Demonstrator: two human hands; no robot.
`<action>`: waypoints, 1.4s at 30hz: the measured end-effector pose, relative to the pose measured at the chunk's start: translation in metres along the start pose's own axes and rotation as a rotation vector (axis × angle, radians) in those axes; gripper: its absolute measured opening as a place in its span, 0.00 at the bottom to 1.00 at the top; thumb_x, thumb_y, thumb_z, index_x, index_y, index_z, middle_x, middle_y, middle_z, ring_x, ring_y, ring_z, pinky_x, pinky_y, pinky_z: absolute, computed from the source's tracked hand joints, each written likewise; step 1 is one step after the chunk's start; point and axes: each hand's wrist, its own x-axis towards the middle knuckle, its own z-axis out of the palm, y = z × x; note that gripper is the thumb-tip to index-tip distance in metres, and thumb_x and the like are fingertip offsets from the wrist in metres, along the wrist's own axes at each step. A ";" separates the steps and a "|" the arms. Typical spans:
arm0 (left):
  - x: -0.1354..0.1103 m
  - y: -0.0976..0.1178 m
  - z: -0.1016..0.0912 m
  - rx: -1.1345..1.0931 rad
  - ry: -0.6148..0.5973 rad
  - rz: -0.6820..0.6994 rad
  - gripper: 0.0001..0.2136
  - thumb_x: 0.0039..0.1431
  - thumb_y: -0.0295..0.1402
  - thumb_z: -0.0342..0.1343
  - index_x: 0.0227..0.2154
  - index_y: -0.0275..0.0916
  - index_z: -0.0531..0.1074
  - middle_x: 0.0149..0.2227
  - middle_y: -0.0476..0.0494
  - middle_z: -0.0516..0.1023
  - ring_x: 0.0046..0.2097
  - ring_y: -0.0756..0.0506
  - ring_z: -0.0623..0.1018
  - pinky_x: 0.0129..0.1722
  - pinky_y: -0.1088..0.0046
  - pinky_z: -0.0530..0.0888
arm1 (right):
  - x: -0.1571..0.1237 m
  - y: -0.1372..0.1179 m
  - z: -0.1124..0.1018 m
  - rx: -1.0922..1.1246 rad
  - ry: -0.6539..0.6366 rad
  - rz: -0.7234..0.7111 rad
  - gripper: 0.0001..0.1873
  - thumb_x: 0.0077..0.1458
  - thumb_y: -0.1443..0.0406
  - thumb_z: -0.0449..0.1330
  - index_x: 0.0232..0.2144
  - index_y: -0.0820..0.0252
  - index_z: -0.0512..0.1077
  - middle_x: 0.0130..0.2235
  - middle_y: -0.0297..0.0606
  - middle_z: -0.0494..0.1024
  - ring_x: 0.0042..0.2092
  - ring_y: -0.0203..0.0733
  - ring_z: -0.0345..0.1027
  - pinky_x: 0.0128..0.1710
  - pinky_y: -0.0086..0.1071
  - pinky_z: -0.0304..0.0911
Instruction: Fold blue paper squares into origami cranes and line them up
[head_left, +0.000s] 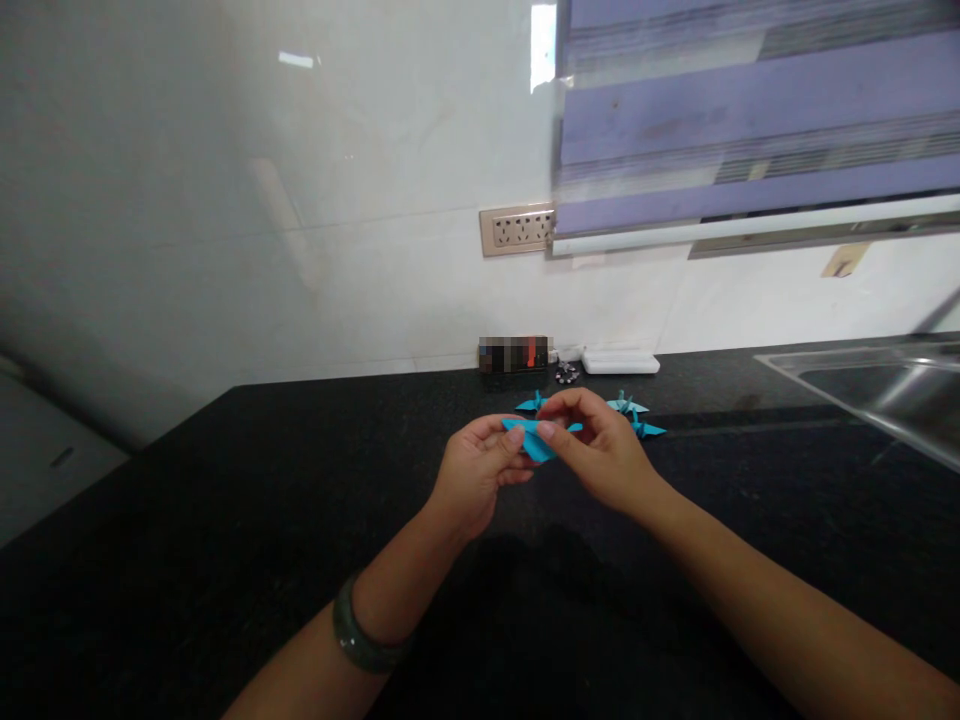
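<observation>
A folded piece of blue paper (534, 440) is held between both hands above the black countertop (225, 520). My left hand (476, 478) pinches its left end with thumb and fingers closed. My right hand (596, 445) pinches its right part from above, fingers curled. A dark green bangle (360, 640) sits on my left wrist. Behind my hands, finished blue paper cranes lie on the counter: one (531, 403) at the left, one (628, 405) at the right, another (646, 429) just beside it.
A steel sink (877, 385) is set into the counter at the right. Against the back wall lie a white flat box (621, 362), a small dark round item (567, 374) and a dark box (514, 354). A wall socket (519, 230) and a purple blind (750, 120) hang above.
</observation>
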 end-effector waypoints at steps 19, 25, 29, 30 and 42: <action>0.004 -0.004 -0.001 0.006 0.040 -0.040 0.12 0.46 0.35 0.60 0.33 0.34 0.67 0.30 0.45 0.74 0.30 0.52 0.75 0.28 0.78 0.72 | 0.002 0.009 0.010 0.004 0.131 -0.049 0.06 0.46 0.65 0.60 0.31 0.58 0.72 0.35 0.38 0.73 0.40 0.41 0.66 0.42 0.39 0.62; 0.001 -0.012 -0.004 0.132 -0.220 -0.211 0.13 0.43 0.35 0.62 0.31 0.33 0.70 0.29 0.45 0.74 0.27 0.51 0.75 0.26 0.78 0.70 | 0.002 0.003 0.008 0.151 0.024 0.135 0.10 0.46 0.63 0.60 0.33 0.59 0.71 0.35 0.38 0.73 0.37 0.39 0.66 0.37 0.35 0.63; 0.002 -0.014 -0.002 0.101 -0.106 -0.153 0.10 0.44 0.32 0.61 0.28 0.32 0.69 0.25 0.47 0.73 0.25 0.52 0.75 0.24 0.79 0.70 | 0.001 -0.001 0.010 0.251 -0.006 0.153 0.16 0.47 0.61 0.59 0.40 0.58 0.69 0.38 0.39 0.73 0.36 0.38 0.67 0.36 0.34 0.64; 0.003 -0.013 -0.001 0.083 -0.071 -0.132 0.09 0.45 0.32 0.60 0.28 0.32 0.69 0.25 0.47 0.74 0.25 0.52 0.75 0.24 0.79 0.70 | 0.001 0.000 0.010 0.280 0.030 0.161 0.18 0.46 0.61 0.60 0.42 0.58 0.67 0.39 0.40 0.73 0.37 0.38 0.68 0.36 0.34 0.64; 0.006 -0.010 -0.004 0.044 -0.003 0.000 0.13 0.44 0.32 0.61 0.34 0.33 0.71 0.31 0.44 0.76 0.31 0.52 0.75 0.30 0.78 0.72 | 0.006 0.010 0.003 0.364 0.080 0.336 0.14 0.46 0.61 0.59 0.36 0.60 0.70 0.31 0.35 0.73 0.28 0.34 0.64 0.24 0.29 0.62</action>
